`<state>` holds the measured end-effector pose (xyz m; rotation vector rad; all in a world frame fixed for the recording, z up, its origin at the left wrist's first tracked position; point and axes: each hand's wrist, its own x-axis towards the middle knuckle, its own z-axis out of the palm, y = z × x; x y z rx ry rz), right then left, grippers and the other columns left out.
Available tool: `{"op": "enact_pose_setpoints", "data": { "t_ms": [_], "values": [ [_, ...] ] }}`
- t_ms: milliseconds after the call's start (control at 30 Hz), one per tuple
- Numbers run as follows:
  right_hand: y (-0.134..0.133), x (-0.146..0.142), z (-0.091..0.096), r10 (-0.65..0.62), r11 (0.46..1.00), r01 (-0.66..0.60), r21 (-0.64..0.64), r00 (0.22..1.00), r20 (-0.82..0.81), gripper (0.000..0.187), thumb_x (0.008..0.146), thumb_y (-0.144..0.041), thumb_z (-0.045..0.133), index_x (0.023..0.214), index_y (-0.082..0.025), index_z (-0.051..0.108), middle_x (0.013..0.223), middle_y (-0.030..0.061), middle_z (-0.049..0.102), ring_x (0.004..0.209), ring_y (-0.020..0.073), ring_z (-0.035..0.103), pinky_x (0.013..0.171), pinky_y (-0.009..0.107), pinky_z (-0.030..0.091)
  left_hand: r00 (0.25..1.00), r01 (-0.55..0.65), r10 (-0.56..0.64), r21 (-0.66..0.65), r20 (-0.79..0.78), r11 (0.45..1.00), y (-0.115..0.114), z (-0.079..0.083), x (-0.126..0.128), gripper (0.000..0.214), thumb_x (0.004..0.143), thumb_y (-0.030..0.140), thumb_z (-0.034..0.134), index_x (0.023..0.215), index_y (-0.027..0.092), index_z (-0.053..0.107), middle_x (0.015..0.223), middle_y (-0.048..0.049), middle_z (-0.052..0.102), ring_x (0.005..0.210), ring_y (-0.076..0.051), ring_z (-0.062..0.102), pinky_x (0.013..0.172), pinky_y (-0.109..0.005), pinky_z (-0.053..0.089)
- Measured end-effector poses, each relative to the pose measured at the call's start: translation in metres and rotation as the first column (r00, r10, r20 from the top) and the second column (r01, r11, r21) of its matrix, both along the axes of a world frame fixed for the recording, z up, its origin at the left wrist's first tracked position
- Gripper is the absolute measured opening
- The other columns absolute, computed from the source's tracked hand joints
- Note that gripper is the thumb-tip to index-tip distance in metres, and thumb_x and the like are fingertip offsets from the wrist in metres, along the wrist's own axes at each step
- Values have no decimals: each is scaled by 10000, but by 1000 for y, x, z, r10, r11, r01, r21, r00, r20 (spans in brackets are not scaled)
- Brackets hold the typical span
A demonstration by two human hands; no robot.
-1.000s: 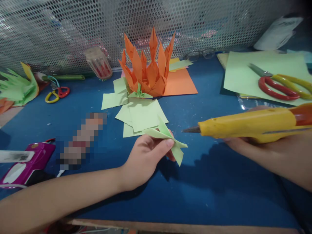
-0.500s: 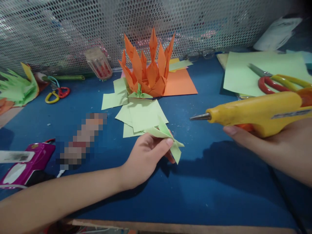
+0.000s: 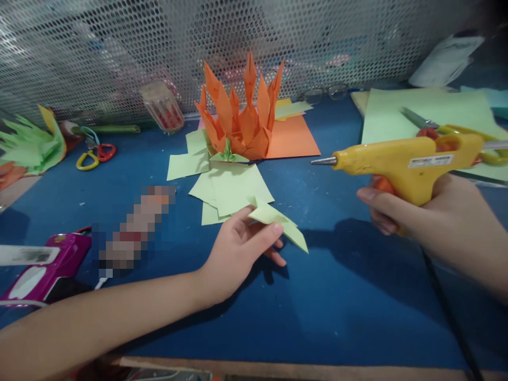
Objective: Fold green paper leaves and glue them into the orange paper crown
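My left hand [image 3: 238, 254] pinches a folded pale-green paper piece [image 3: 280, 225] between thumb and fingers, just above the blue table [image 3: 317, 296]. My right hand [image 3: 428, 217] grips a yellow glue gun [image 3: 405, 161] by its handle, a finger on the orange trigger. The gun's metal nozzle points left, level, a short way up and right of the green piece and not touching it. Behind stands an orange spiky paper model [image 3: 242, 119] with a small green folded piece [image 3: 228, 153] at its base.
Loose green paper squares [image 3: 226, 185] lie before the model, an orange sheet [image 3: 293, 137] beside it. Red-yellow scissors [image 3: 456, 132] rest on a green sheet [image 3: 397, 114] at right. Small scissors [image 3: 95, 156], a jar [image 3: 162, 106], green cuttings [image 3: 27, 145] and a purple device [image 3: 43, 270] sit left. Mesh wall behind.
My right hand raised the glue gun and turned it upright, so the handle and trigger show. My left hand rotated the green piece flatter and opened its fingers a little.
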<state>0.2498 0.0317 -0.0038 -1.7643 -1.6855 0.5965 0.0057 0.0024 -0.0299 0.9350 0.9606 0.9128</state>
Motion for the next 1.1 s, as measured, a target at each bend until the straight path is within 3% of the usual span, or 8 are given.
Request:
{"op": "enact_pose_setpoints", "data": {
  "t_ms": [100, 200, 333, 567, 733, 867, 1000, 1100],
  "values": [
    [-1, -2, 0, -12, 997, -3, -83, 982, -187, 446, 646, -603, 697, 549, -225, 480, 414, -20, 470, 384, 120, 427, 403, 275, 384, 1000, -2, 1, 59, 3, 998, -1, 2, 0, 207, 807, 316, 730, 815, 161, 593, 705, 30, 566, 507, -70, 560, 491, -197, 512],
    [-1, -3, -1, -1, 993, -47, -108, 914, -406, 413, 652, -531, 752, 635, -226, 476, 410, -51, 432, 373, 103, 395, 375, 245, 335, 998, 0, 8, 121, -61, 993, -4, 6, 0, 193, 791, 295, 735, 820, 173, 587, 747, 26, 553, 513, -57, 497, 457, -185, 454],
    [1, -4, -3, 23, 991, -83, -108, 880, -474, 407, 672, -483, 758, 623, -222, 450, 421, -53, 423, 373, 94, 389, 368, 234, 318, 989, 14, 16, 201, -150, 980, -6, 10, -1, 170, 798, 272, 713, 756, 167, 586, 737, 8, 547, 609, -82, 479, 523, -198, 430],
    [2, -2, -5, 53, 988, -105, -111, 916, -399, 396, 702, -527, 721, 640, -218, 482, 409, -50, 447, 382, 97, 410, 390, 236, 344, 998, -16, 23, 122, -60, 992, -3, 5, -3, 319, 727, 329, 821, 846, 204, 552, 748, 15, 611, 621, -103, 559, 484, -188, 476],
    [5, 3, -9, 97, 982, -118, -149, 986, -137, 492, 715, -655, 637, 566, -214, 479, 424, -20, 505, 385, 115, 476, 417, 263, 403, 999, -34, 37, 84, -35, 996, -1, 9, 0, 361, 684, 289, 852, 859, 190, 552, 714, 21, 633, 598, -104, 597, 503, -191, 488],
    [7, 5, -11, 127, 978, -131, -161, 991, -35, 532, 713, -693, 597, 516, -214, 473, 407, -10, 504, 360, 122, 485, 395, 272, 401, 996, -73, 75, 46, -47, 996, -1, 11, 2, 530, 711, 281, 835, 1134, 219, 522, 710, 24, 673, 625, -119, 621, 570, -209, 495],
    [5, 5, -9, 122, 990, -122, -74, 992, -2, 481, 673, -656, 611, 505, -215, 519, 408, 4, 532, 359, 135, 505, 376, 269, 409, 998, -62, 63, 76, -13, 995, -1, 9, 1, 806, 783, 316, 780, 1439, 267, 315, 723, 22, 704, 652, -118, 613, 633, -217, 498],
    [0, 4, -7, 93, 996, -94, -13, 996, -16, 395, 631, -584, 649, 517, -217, 558, 406, 4, 543, 350, 146, 510, 356, 268, 423, 999, -40, 42, 120, -15, 992, -1, 7, 0, 638, 823, 337, 739, 1386, 274, 446, 765, 10, 698, 713, -119, 620, 666, -213, 500]
  ]
}}
